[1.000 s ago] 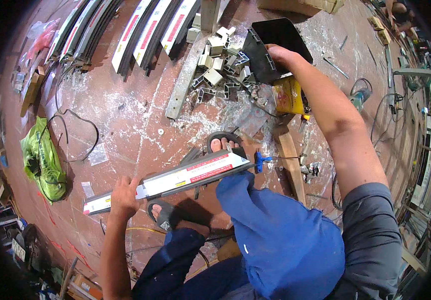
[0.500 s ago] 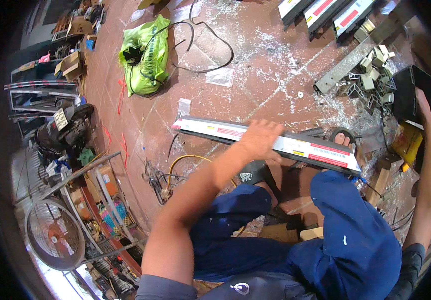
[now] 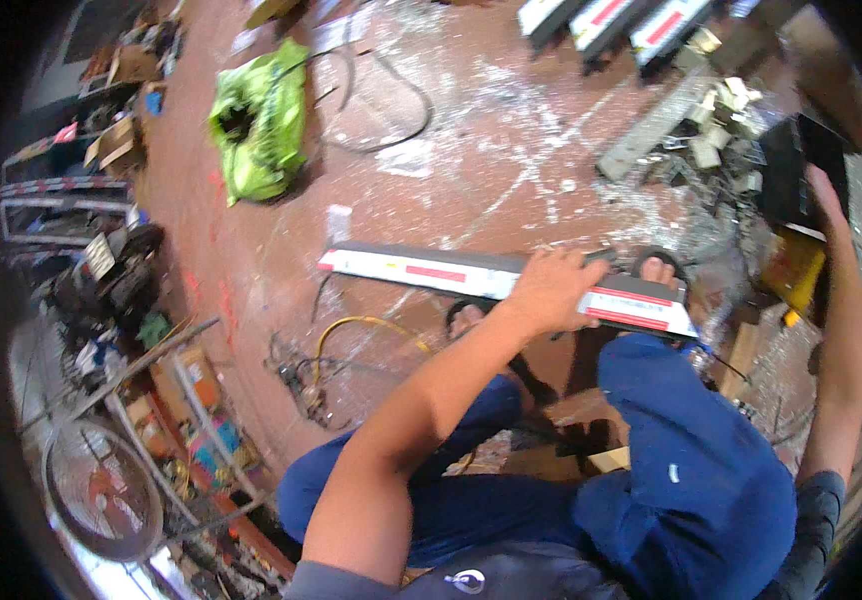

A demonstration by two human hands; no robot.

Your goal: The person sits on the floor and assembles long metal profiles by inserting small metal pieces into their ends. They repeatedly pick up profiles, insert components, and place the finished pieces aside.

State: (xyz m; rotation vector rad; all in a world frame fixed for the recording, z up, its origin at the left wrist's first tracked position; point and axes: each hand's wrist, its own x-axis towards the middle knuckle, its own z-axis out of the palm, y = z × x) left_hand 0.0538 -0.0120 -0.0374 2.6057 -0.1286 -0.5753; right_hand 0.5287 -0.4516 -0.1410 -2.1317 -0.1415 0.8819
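Note:
A long metal profile [image 3: 451, 274] with white and red labels lies crosswise in front of my knees, above my sandalled feet. My left hand [image 3: 554, 288] is closed over it right of its middle, fingers wrapped across its far edge. At the far right, my right hand [image 3: 827, 198] reaches to a black open box [image 3: 789, 175]. Its fingers are hidden at the box's edge, so whether it grips anything does not show.
Cut metal pieces [image 3: 716, 130] are heaped left of the box, beside a metal bar [image 3: 651, 125]. A yellow bag [image 3: 793, 272] sits below the box. More labelled profiles [image 3: 601, 28] lie at the back. A green sack [image 3: 261, 130] and a fan [image 3: 103, 490] are at left.
My left hand has slid rightward along the profile. My left knee has swung out to the left, and more of my left foot shows. My right hand stays at the black box.

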